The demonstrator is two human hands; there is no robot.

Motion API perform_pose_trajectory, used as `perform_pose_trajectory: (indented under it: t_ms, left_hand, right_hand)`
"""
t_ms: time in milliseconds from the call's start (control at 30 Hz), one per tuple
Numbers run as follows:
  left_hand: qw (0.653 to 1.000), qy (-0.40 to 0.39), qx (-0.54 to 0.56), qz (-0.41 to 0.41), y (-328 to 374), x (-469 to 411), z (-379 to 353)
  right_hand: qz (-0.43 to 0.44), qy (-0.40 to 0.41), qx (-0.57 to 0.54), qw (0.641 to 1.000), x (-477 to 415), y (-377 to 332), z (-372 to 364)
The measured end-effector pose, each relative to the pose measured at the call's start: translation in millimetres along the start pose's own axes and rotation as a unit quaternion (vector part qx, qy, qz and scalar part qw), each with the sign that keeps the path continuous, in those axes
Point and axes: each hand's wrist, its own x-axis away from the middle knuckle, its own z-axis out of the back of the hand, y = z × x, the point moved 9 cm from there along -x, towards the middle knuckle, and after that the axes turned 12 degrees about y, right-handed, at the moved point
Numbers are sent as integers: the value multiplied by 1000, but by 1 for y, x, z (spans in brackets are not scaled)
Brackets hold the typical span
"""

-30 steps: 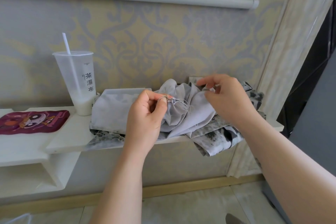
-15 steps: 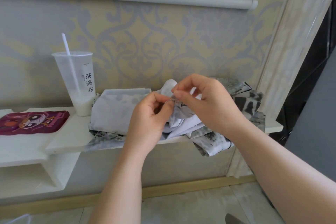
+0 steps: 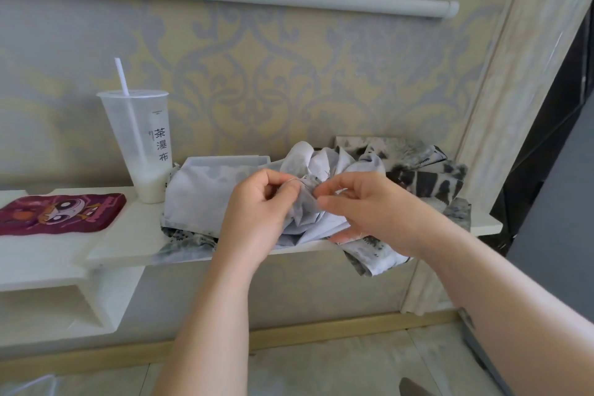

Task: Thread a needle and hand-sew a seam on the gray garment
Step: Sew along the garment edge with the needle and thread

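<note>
Beige floor tiles point(image 3: 321, 363) below, then 2 hands close together at the white shelf point(image 3: 128, 235). The left hand point(image 3: 257, 215) pinches the gray garment point(image 3: 199, 196) heaped there, and the right hand point(image 3: 379, 212) pinches the same fold. Behind them are a plastic cup point(image 3: 141, 145) and damask wallpaper point(image 3: 289, 74).

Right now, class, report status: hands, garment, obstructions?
Left hand pinches a fold of the gray garment. Right hand pinches the same fold; needle too small to see. Cup stands beside the garment, apart from both hands.

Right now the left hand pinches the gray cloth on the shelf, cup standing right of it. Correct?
No: the cup stands left of the cloth, as the head view shows. The left hand does pinch the cloth on the shelf.
</note>
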Motion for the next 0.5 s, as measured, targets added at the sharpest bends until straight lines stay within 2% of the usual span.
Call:
perform_pose_trajectory:
  t_ms: [67,167,400,500]
  left_hand:
    - [1000,-11,-11,4,-4,0,-1]
    - [1000,-13,-22,4,-7,-1,-1]
    - [1000,-13,-19,3,-8,-2,-2]
    - [1000,-13,-6,17,-10,-2,-3]
  right_hand:
    - [55,51,52,996,-5,-4,4]
    - [99,84,76,989,-7,-11,6]
    - [114,122,87,982,-10,-10,22]
    - [131,135,141,972,-9,-13,27]
